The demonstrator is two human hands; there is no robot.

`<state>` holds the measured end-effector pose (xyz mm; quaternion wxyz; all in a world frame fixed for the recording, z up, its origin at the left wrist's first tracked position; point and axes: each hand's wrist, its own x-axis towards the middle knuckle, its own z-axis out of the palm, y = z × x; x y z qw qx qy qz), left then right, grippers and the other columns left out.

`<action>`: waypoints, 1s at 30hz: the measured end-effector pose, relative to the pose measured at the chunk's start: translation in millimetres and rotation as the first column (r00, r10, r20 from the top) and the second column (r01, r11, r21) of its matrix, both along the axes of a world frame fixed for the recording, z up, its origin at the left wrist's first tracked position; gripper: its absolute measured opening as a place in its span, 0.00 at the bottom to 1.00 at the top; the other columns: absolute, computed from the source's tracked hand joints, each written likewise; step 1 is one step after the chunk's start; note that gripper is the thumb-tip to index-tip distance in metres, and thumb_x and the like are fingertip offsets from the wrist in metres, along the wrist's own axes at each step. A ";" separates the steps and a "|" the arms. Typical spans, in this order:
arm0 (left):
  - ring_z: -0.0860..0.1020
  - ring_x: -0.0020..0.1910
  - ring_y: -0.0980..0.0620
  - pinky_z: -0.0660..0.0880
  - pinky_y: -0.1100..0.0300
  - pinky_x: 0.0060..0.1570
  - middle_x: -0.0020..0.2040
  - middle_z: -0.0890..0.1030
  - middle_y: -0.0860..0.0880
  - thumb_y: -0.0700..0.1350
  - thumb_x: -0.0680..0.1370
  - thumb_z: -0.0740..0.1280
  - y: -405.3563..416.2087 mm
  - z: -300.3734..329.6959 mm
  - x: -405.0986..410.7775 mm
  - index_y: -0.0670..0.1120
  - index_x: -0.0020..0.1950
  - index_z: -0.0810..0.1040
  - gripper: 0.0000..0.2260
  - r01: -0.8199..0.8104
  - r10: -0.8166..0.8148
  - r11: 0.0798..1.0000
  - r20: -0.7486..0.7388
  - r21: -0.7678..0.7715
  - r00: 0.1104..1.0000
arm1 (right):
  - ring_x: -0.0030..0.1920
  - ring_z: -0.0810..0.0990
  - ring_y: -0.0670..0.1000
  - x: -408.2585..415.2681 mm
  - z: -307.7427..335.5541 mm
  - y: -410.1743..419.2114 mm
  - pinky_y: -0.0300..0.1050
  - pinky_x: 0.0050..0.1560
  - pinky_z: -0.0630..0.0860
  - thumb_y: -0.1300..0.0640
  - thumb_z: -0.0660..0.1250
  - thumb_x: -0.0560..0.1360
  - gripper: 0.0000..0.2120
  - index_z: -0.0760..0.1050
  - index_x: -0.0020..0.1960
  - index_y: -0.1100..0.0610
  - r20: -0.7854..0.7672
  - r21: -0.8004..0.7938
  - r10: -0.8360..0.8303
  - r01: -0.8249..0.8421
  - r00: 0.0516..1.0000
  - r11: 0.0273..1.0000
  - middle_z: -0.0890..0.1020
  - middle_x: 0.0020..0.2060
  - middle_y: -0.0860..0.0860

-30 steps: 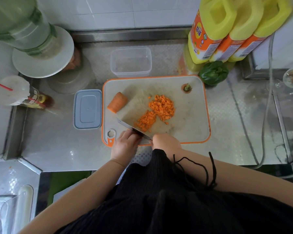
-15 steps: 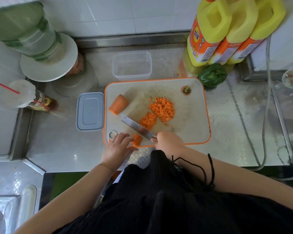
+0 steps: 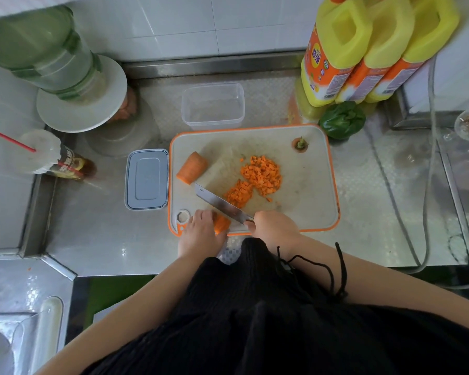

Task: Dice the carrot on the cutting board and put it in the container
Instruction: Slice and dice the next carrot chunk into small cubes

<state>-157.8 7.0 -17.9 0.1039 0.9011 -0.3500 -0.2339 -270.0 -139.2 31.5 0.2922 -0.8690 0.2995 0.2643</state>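
Both hands work at the near edge of the cutting board [image 3: 303, 169]: the right hand [image 3: 275, 226] is wrapped around the handle of the knife [image 3: 220, 203], whose blade angles away toward the far left, and the left hand [image 3: 201, 228] pins a small carrot piece [image 3: 222, 224] against the board with curled fingers, just beside the blade. By size, the steel counter [image 3: 92, 234] carries everything; the orange-rimmed board sits in its middle; the clear container [image 3: 213, 105] stands just beyond the board's far edge, with nothing in it that I can see; its grey lid [image 3: 146, 179] lies flat, touching the board's left side. On the board, the diced carrot [image 3: 255, 180] forms a loose heap near the centre, an uncut carrot chunk [image 3: 192, 167] rests at the far left, and the trimmed carrot top [image 3: 300, 144] sits at the far right corner. The job looks roughly midway, since the chunk and the held piece remain to be cut and nothing has been transferred. The main risk is the fingertips: the held piece is short and close to the board's near edge, so a slip of the blade or a rolling piece could bring the edge onto the left hand. Dice could also scatter off the near rim onto the counter during chopping.
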 end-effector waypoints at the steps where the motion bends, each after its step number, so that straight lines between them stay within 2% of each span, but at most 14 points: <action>1: 0.74 0.57 0.47 0.73 0.55 0.53 0.58 0.74 0.47 0.57 0.78 0.64 -2.2 0.7 -1.1 0.45 0.61 0.72 0.19 -0.008 0.008 1.000 0.002 0.018 1.000 | 0.38 0.74 0.54 -0.5 0.3 -0.3 0.46 0.38 0.68 0.47 0.54 0.82 0.16 0.71 0.46 0.57 0.002 0.000 -0.002 0.002 1.000 1.000 0.70 0.31 0.49; 10: 0.75 0.55 0.48 0.73 0.57 0.49 0.57 0.75 0.47 0.53 0.80 0.63 -5.0 3.7 -9.5 0.45 0.59 0.72 0.14 -0.011 0.009 0.999 0.049 0.049 0.999 | 0.39 0.74 0.54 -2.7 1.4 -1.1 0.46 0.39 0.69 0.47 0.54 0.82 0.17 0.74 0.51 0.60 0.022 -0.008 -0.003 0.003 1.000 1.000 0.75 0.38 0.52; 15: 0.76 0.54 0.49 0.75 0.57 0.50 0.57 0.76 0.47 0.53 0.81 0.62 -6.5 2.1 -9.9 0.45 0.58 0.74 0.13 -0.012 0.010 0.998 0.038 0.054 0.999 | 0.37 0.75 0.54 -1.8 1.6 -3.2 0.46 0.35 0.68 0.48 0.53 0.82 0.16 0.73 0.50 0.58 0.017 -0.059 0.007 -0.006 1.000 0.998 0.75 0.35 0.52; 19: 0.76 0.55 0.47 0.75 0.54 0.51 0.57 0.76 0.46 0.53 0.81 0.61 -6.7 0.3 -8.4 0.44 0.59 0.75 0.14 -0.003 0.002 0.999 0.008 0.053 1.000 | 0.36 0.73 0.54 -1.6 -1.1 -10.9 0.45 0.34 0.66 0.48 0.52 0.83 0.16 0.72 0.48 0.58 0.012 -0.064 -0.048 0.049 0.999 0.997 0.69 0.31 0.50; 23: 0.76 0.55 0.46 0.75 0.53 0.50 0.57 0.75 0.45 0.52 0.81 0.61 -9.7 1.9 -6.6 0.44 0.59 0.75 0.14 -0.004 0.005 0.999 -0.016 0.046 1.000 | 0.38 0.74 0.54 -5.2 -3.2 -16.0 0.47 0.36 0.69 0.48 0.52 0.83 0.16 0.72 0.50 0.58 0.014 -0.086 -0.128 0.129 0.992 0.988 0.70 0.31 0.49; 27: 0.77 0.54 0.47 0.75 0.53 0.49 0.58 0.75 0.46 0.51 0.81 0.62 -13.6 3.4 -5.9 0.44 0.60 0.75 0.13 -0.011 0.011 1.000 -0.027 0.014 1.000 | 0.46 0.78 0.59 -9.5 -6.2 -27.5 0.46 0.39 0.68 0.47 0.52 0.82 0.18 0.74 0.52 0.60 0.047 -0.107 -0.246 0.250 0.968 0.962 0.76 0.39 0.53; 30: 0.77 0.53 0.47 0.76 0.53 0.49 0.58 0.75 0.47 0.51 0.81 0.63 -18.9 3.6 -5.5 0.44 0.60 0.75 0.13 -0.005 0.005 1.000 -0.016 -0.007 1.000 | 0.48 0.78 0.59 -11.3 -8.1 -31.5 0.46 0.40 0.68 0.47 0.53 0.82 0.19 0.74 0.53 0.60 0.056 -0.125 -0.277 0.283 0.959 0.951 0.79 0.45 0.56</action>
